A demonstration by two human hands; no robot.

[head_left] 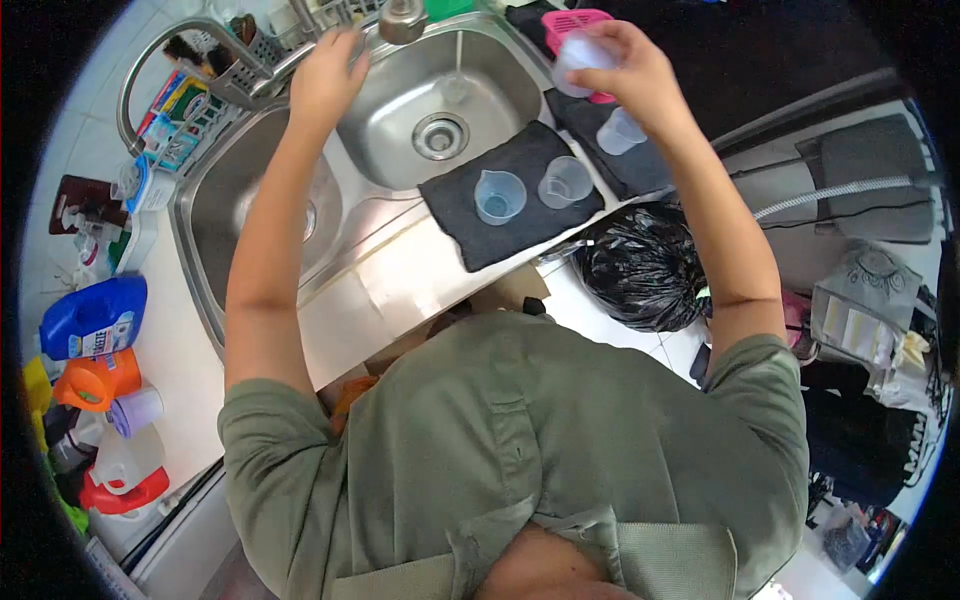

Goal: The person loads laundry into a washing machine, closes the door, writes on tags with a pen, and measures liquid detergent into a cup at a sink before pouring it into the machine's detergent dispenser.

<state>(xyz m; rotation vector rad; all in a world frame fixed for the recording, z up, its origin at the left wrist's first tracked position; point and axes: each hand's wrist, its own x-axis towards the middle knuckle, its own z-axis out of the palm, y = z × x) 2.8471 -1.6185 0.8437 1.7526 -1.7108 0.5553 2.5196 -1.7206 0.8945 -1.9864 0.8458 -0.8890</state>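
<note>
My right hand (640, 75) is closed around a translucent plastic cup (585, 62), slightly blurred, held tilted over a pink plastic basket (575, 22). Below that hand, another clear plastic cup (622, 132) sits on a dark cloth (640, 175). Two clear measuring cups, a bluish one (499, 197) and a colourless one (566, 182), stand on the nearer dark cloth (475, 245). Beside the faucet (402, 20), my left hand (330, 75) is raised over the sink's back edge, thumb apart from the fingers, with nothing visible in it.
A steel double sink (375, 165) fills the back of the counter, with a thin bright streak like water in its right basin. Bottles, including a blue detergent jug (95, 318), line the left. A black garbage bag (640, 265) hangs below the counter's front edge.
</note>
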